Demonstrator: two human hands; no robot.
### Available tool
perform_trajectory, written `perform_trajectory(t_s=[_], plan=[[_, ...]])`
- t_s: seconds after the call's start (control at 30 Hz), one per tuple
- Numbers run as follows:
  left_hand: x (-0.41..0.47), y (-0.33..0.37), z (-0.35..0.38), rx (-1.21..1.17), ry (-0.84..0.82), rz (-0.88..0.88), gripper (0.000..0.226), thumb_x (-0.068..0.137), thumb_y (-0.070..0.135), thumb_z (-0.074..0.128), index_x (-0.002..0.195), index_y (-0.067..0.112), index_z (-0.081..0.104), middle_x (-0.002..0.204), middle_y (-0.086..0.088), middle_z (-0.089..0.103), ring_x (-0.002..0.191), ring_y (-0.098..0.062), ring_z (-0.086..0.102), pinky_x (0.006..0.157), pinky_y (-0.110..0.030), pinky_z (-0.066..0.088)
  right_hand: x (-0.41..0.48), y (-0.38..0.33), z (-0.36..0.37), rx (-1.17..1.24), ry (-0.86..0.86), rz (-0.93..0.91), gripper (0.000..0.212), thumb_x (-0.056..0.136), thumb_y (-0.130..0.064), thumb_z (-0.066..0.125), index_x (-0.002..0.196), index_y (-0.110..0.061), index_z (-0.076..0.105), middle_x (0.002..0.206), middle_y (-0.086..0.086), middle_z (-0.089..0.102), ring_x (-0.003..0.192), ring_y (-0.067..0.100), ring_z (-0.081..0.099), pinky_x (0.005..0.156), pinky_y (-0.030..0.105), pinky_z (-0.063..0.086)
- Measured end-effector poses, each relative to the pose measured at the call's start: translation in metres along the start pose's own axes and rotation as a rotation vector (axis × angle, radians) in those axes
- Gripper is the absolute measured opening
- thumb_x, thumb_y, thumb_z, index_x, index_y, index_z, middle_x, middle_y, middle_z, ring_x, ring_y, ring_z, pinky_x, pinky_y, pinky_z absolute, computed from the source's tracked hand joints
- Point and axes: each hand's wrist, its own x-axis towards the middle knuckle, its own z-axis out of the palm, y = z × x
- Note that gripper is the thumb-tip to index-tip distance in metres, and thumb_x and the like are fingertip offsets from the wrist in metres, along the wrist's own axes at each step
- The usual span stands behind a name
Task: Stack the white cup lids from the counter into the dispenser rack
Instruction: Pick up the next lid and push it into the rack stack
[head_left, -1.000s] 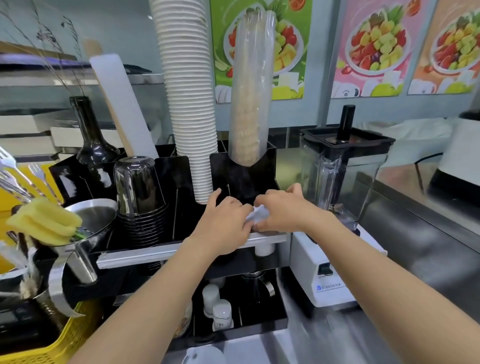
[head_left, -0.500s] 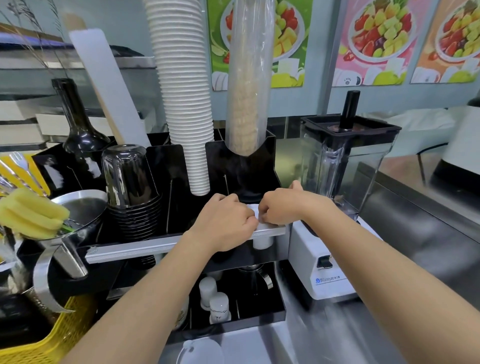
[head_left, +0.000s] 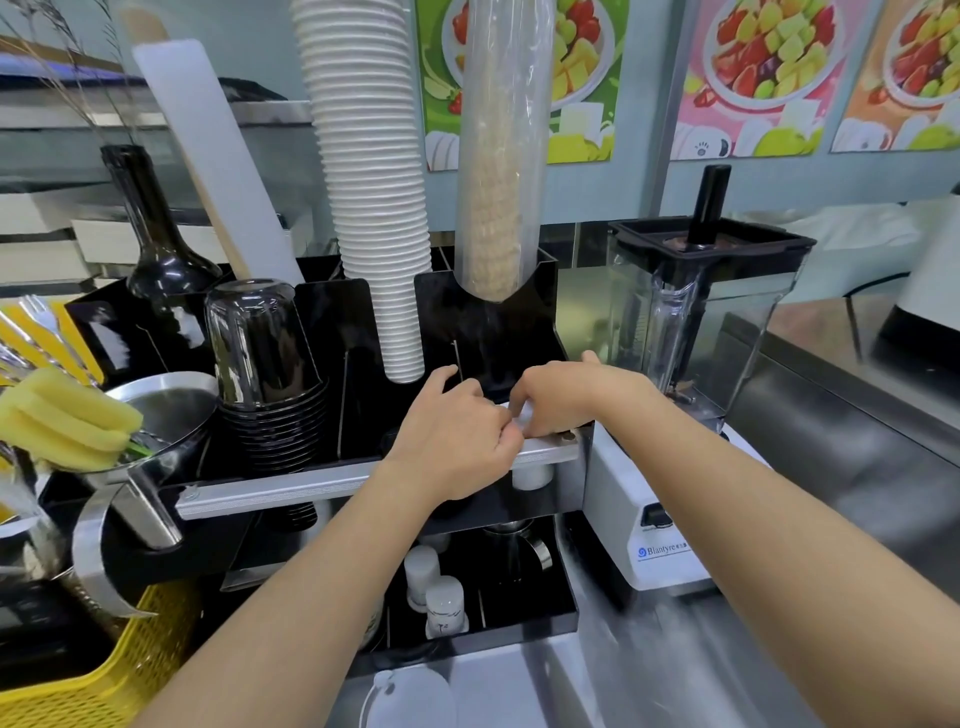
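Steel table (head_left: 857, 467) runs from the right edge down to bottom centre, blurred near the bottom; open room only on its right side. Black dispenser rack (head_left: 493, 332) fills mid-frame, its lower tier partly hidden behind both forearms. Paper cup stack (head_left: 369, 182) and clear sleeve of cups (head_left: 493, 156) rise out of it, tops cut off by the upper edge. Blender (head_left: 701, 338) sits just right of the rack, nearly touching. Yellow basket (head_left: 104, 670) is cut off at lower left, with the sponge (head_left: 67, 421) and funnel (head_left: 166, 410) crowding the rack's left end.

Left hand (head_left: 457, 431) and right hand (head_left: 561, 395) meet at the rack's aluminium front rail (head_left: 291, 488), centre frame, fingers curled and pinched on a small white piece (head_left: 522, 415), presumably cup lids; mostly covered, cannot tell count. One white lid (head_left: 405, 701) lies on the table at bottom centre, cut off by the frame
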Motion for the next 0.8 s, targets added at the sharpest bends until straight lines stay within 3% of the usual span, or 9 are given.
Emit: perform_trajectory(t_s=[0.1,0.17,0.27,0.43,0.5,0.57,0.63,0.7,0.8], plan=[[0.001,0.000,-0.001,-0.007,-0.034,0.004,0.040,0.082,0.031,0.014,0.062,0.016,0.044,0.065,0.003,0.053,0.089,-0.017,0.049,0.110,-0.038,0.019,0.000,0.000,-0.001,0.009,-0.022,-0.005,0.035,0.087,-0.010,0.049,0.115,-0.025,0.062,0.061,-0.010,0.046,0.078,0.019,0.046,0.101,0.048,0.019],[0.001,-0.001,0.000,-0.007,-0.046,0.009,0.043,0.083,0.031,0.014,0.061,0.014,0.047,0.066,0.002,0.057,0.089,-0.016,0.049,0.110,-0.038,0.019,0.001,0.000,-0.002,0.010,-0.030,-0.011,0.036,0.084,-0.007,0.050,0.112,-0.025,0.062,0.067,-0.009,0.049,0.080,0.019,0.047,0.092,0.043,0.023],[0.000,-0.002,0.002,0.003,-0.034,0.015,0.057,0.082,0.034,0.009,0.065,0.011,0.058,0.070,0.001,0.064,0.090,-0.016,0.050,0.108,-0.037,0.020,0.005,0.002,0.000,0.037,0.008,-0.008,0.028,0.082,-0.003,0.050,0.103,-0.010,0.067,0.078,0.001,0.053,0.078,0.021,0.046,0.082,0.036,0.024],[0.000,-0.003,0.003,-0.016,-0.063,0.015,0.068,0.077,0.038,0.002,0.070,0.012,0.065,0.071,0.001,0.066,0.091,-0.015,0.049,0.108,-0.036,0.019,0.005,0.004,0.002,0.075,-0.004,0.038,0.023,0.080,-0.002,0.051,0.099,0.003,0.063,0.075,0.004,0.045,0.071,0.022,0.038,0.076,0.033,0.025],[0.000,-0.004,0.002,-0.015,-0.100,0.009,0.066,0.080,0.036,0.005,0.073,0.013,0.067,0.075,0.001,0.068,0.093,-0.014,0.048,0.108,-0.036,0.018,0.003,0.003,-0.002,0.074,-0.047,0.051,0.016,0.083,-0.008,0.053,0.078,0.004,0.062,0.066,0.006,0.041,0.061,0.021,0.035,0.064,0.030,0.029],[-0.001,-0.003,0.001,-0.017,-0.119,-0.003,0.060,0.084,0.034,0.011,0.073,0.011,0.066,0.079,0.001,0.069,0.095,-0.014,0.048,0.109,-0.036,0.018,-0.002,0.001,-0.007,0.060,-0.089,0.041,0.035,0.090,-0.020,0.053,0.058,-0.007,0.048,0.055,0.004,0.037,0.051,0.018,0.031,0.058,0.028,0.030],[-0.003,-0.001,-0.002,-0.013,-0.114,-0.007,0.057,0.088,0.033,0.015,0.075,0.010,0.065,0.083,0.001,0.069,0.099,-0.016,0.048,0.110,-0.037,0.018,-0.008,0.000,-0.007,0.014,-0.071,0.022,0.032,0.093,-0.023,0.048,0.064,-0.010,0.051,0.057,0.001,0.041,0.058,0.018,0.038,0.073,0.034,0.034],[-0.009,0.002,-0.005,-0.034,-0.083,-0.007,0.059,0.091,0.039,0.015,0.082,0.012,0.067,0.093,0.000,0.069,0.107,-0.017,0.050,0.110,-0.035,0.015,-0.017,-0.001,-0.002,-0.010,0.018,0.000,0.021,0.093,-0.022,0.045,0.087,-0.014,0.063,0.069,-0.002,0.053,0.077,0.020,0.048,0.092,0.043,0.026],[-0.028,0.005,-0.010,-0.071,0.035,-0.017,0.065,0.086,0.052,0.016,0.107,0.019,0.067,0.119,0.001,0.066,0.122,-0.017,0.048,0.110,-0.034,0.015,-0.037,-0.002,0.009,0.083,0.330,-0.037,0.031,0.093,-0.033,0.047,0.121,-0.022,0.056,0.117,-0.002,0.063,0.113,0.021,0.052,0.100,0.043,0.022]])
